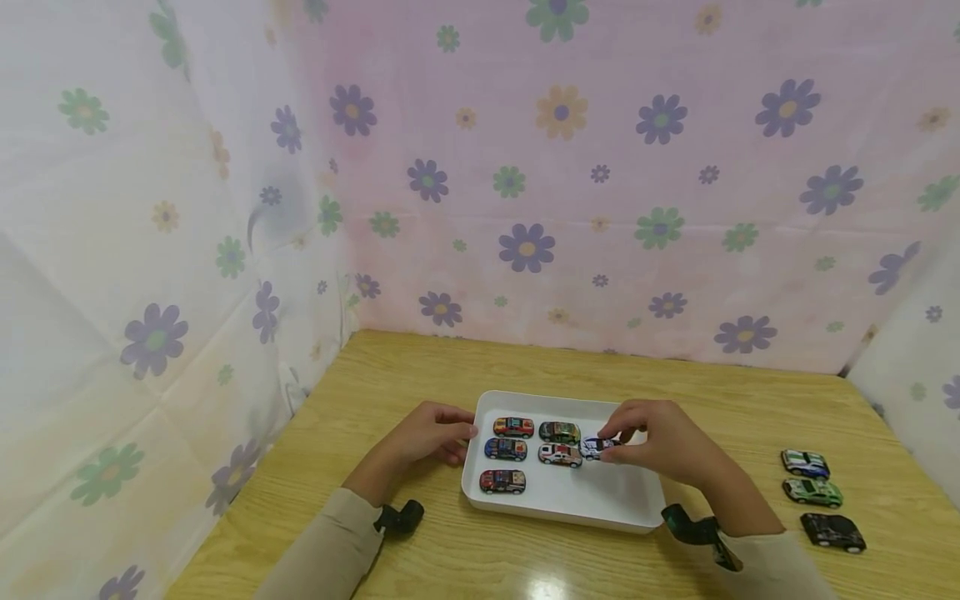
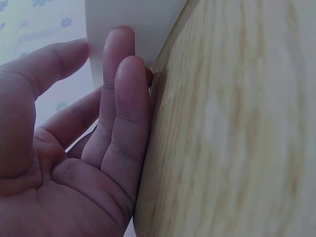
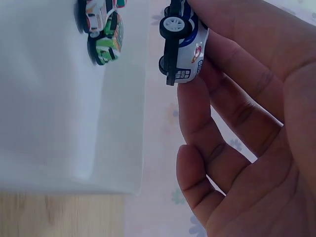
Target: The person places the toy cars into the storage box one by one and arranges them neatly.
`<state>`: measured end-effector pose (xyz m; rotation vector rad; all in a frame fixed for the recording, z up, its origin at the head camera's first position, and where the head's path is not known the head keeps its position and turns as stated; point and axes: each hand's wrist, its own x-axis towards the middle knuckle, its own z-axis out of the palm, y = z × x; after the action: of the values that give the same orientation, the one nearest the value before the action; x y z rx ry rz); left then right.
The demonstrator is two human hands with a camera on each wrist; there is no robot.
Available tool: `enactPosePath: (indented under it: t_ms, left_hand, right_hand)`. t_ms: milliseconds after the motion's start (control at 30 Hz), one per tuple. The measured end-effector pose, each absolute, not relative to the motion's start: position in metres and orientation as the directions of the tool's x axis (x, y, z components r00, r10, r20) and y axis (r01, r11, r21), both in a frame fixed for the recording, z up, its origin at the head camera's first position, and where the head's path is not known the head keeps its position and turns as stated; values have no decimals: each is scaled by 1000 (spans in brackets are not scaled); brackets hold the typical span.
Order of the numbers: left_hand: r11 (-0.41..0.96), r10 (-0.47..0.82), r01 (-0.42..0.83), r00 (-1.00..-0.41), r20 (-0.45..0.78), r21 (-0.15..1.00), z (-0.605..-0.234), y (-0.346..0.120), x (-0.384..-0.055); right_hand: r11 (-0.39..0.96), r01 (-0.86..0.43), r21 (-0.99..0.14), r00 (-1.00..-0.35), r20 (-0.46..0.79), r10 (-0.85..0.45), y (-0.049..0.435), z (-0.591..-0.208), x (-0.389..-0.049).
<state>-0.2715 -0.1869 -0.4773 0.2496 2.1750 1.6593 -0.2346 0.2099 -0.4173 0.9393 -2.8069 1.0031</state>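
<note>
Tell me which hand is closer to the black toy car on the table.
Right. The right hand holds a white car over the tray, left of the black toy car; the left hand is farther off, at the tray's left edge.

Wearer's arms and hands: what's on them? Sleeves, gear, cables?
Left hand and right hand: no gloves or rings visible. Beige left sleeve and matching right sleeve, both ending short of the wrist. Small dark curved left wrist unit; similar right wrist unit. No cables or readable markings visible.
</note>
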Motion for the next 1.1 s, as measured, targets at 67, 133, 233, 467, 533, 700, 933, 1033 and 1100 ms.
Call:
enactPosePath:
  t_ms: [67, 133, 233, 467, 533, 700, 933, 1033, 1100]
  left_hand:
    - [285, 371, -88, -908, -195, 954, -477, -187, -271]
    - [283, 370, -91, -908, -196, 955, -478, -187, -271]
    - [281, 371, -93, -908, -197, 955, -478, -187, -272]
    - [287, 369, -97, -907, -204, 953, -477, -186, -272]
    - [288, 367, -101, -907, -207, 952, -477, -186, -272]
    - [289, 369, -97, -906, -205, 952, -478, -186, -272]
    - [285, 372, -94, -906, -200, 954, -478, -186, -272]
    - [283, 372, -94, -907, -200, 955, -477, -186, -272]
    - [283, 372, -95, -906, -201, 954, -477, -186, -272]
  right_hand:
    - [614, -532, -583, -824, 191, -533, 206, -419, -234]
    - [613, -527, -588, -824, 177, -538, 201, -422, -233]
    - [614, -518, -595, -825, 160, -541, 194, -424, -231]
    - [617, -516, -594, -830, 168, -533, 180, -423, -227]
    - [612, -520, -595, -826, 169, -538, 178, -422, -226]
    - [602, -521, -605, -821, 164, -546, 173, -423, -224]
    - [613, -507, -606, -833, 160, -530, 167, -426, -221]
    - [628, -484, -609, -847, 147, -510, 162, -428, -219]
    - [633, -475, -611, -853, 141, -503, 159, -430, -218]
